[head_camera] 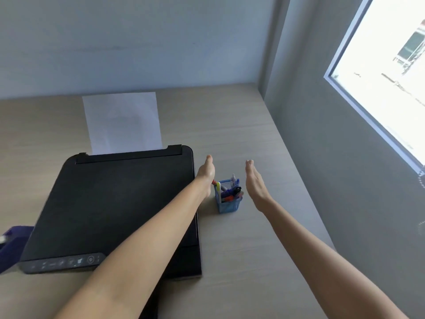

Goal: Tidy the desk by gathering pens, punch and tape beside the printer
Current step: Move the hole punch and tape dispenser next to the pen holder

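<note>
At the far left edge, a dark purple object (13,245) sits on the surface (241,249), touching the printer's left side; it is cut off and blurred, so it may be the punch or the tape holder, but you cannot tell which. The black printer (110,203) lies next, with a white sheet of paper (122,123) standing up from its rear feed. Your left hand (205,174) is stretched out flat with the fingers together, empty, just past the printer's right edge. Just beside it on the right stands a blue mesh pen holder (227,203), upright and filled with pens (232,192), close to the printer. Your right hand (256,185) is also flat, fingers extended, holding nothing, on the holder's other side. A bright window (386,77) fills the right wall.
</note>
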{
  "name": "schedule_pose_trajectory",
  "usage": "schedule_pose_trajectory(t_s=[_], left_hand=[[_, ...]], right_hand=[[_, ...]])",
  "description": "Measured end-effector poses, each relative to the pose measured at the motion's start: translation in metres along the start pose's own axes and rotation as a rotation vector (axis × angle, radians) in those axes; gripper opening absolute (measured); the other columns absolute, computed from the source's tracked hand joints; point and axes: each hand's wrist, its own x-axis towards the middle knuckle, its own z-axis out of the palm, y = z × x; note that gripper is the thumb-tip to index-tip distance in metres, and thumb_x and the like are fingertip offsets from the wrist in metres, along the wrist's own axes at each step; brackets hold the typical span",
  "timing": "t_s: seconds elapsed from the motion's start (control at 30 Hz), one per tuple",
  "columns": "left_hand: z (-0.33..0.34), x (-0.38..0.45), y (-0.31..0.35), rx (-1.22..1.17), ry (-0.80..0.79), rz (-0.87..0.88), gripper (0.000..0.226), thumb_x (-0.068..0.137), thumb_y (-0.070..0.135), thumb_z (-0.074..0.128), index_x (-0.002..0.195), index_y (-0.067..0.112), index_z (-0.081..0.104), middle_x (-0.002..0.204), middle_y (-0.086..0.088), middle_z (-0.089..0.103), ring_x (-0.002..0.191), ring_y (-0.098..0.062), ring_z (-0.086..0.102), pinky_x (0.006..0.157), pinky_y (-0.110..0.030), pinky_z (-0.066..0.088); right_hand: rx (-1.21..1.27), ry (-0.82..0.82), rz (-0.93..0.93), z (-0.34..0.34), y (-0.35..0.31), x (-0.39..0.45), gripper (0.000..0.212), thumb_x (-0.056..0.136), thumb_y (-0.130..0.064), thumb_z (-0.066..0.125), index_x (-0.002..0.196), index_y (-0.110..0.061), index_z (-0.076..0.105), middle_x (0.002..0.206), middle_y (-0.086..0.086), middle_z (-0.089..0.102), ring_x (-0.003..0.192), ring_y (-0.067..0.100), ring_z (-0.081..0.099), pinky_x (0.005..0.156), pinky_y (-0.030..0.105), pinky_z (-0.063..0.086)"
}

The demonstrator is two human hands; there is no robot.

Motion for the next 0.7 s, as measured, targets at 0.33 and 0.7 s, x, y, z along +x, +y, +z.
schedule_pose_trajectory(t_s=[0.33,0.7], left_hand=[[-0.157,-0.111,0.051,-0.201,0.048,0.305,0.047,0.098,0.042,0.033,0.128,0.011,0.052,0.126,-0.005,0.056,0.122,-0.019,0.050,0.109,-0.041,0.031],[-0.466,-0.193,-0.072,-0.255,0.558,0.237,0.018,0.096,0.030,0.044,0.094,0.019,0.058,0.107,-0.001,0.057,0.101,-0.017,0.053,0.088,-0.032,0.039]], right_hand=[[-0.055,-0.225,-0.306,0.118,-0.130,-0.046,0.062,0.098,-0.053,0.023,0.145,-0.015,0.037,0.153,0.008,0.037,0.143,0.019,0.030,0.119,0.043,0.022],[-0.298,-0.649,-0.307,0.403,-0.141,-0.153,0.061,0.097,-0.053,0.028,0.127,-0.005,0.050,0.137,0.020,0.049,0.129,0.035,0.044,0.113,0.051,0.033]])
